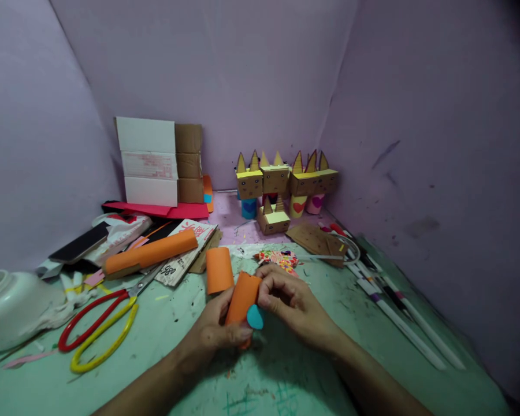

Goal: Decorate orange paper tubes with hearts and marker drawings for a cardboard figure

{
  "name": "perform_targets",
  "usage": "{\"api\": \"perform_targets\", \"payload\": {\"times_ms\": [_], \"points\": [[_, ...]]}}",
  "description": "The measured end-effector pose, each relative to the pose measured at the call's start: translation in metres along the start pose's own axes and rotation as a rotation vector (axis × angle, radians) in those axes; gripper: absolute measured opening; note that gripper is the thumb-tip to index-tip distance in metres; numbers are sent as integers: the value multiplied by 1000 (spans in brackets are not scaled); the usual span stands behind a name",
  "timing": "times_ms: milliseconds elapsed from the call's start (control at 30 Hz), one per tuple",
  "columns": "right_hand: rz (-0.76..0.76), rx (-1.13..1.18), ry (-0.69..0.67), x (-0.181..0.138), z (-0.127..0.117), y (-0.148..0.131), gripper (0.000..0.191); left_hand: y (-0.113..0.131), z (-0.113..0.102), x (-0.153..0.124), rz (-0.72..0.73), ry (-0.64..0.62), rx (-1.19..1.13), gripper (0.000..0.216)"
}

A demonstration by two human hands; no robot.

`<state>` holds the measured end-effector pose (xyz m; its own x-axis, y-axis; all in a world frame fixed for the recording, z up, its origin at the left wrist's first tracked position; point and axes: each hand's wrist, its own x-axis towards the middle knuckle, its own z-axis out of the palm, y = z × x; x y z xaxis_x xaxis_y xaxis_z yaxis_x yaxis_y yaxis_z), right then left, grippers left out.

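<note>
My left hand [219, 329] is wrapped round an orange paper tube [242, 297], tilted above the table. A small rounded blue paper piece [255, 317] sits at the tube's right side, near my left thumb tip; whether it is stuck on or held I cannot tell. My right hand [290, 303] is closed, its thumb and fingertips at the tube's upper right edge. Just behind my left hand stands a second, shorter orange tube [219, 270]. Beyond my right hand lies a colourful patterned piece [281, 258], partly covered by the fingers.
Large red-and-yellow-handled scissors [104, 332] lie left, beside a long orange roll [151, 252] and a white pot [13, 306]. Several cardboard animal figures [275, 179] stand at the back, near folded cardboard [149, 162]. Pens and brushes [398, 323] line the right edge.
</note>
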<state>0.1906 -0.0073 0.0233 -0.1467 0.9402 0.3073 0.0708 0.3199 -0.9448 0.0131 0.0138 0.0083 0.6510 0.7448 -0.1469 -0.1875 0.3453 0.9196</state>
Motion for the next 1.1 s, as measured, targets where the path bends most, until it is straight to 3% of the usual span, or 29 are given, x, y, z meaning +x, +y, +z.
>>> {"api": "perform_targets", "payload": {"times_ms": [100, 167, 333, 433, 500, 600, 733, 833, 967, 1100], "points": [[-8, -18, -56, -1, 1, -2, 27, 0, -2, -1, 26, 37, 106, 52], [-13, -20, -19, -1, 0, -1, 27, 1, -5, -1, -6, 89, 59, 52], [52, 261, 404, 1, -12, 6, 27, 3, -9, 0, -86, 280, -131, 53], [96, 383, 542, 2, -18, 7, 32, 1, -8, 1, -76, 299, -122, 54], [97, 349, 529, 1, -15, 6, 32, -1, -5, 2, -38, 256, -71, 51], [181, 234, 377, 0, 2, 2, 25, -3, 0, 4, 4, 193, -18, 48], [267, 34, 307, -2, 26, 2, 12, -4, 6, 7, 14, 253, 91, 33], [210, -112, 340, -3, 30, 6, 11, -5, 7, 5, 9, 254, 142, 29], [124, -242, 359, -4, 28, 12, 12, -5, 6, 4, 16, 227, 110, 47], [-12, -352, 370, -4, 26, 12, 13, -6, 2, 2, 57, 102, 120, 57]]}}
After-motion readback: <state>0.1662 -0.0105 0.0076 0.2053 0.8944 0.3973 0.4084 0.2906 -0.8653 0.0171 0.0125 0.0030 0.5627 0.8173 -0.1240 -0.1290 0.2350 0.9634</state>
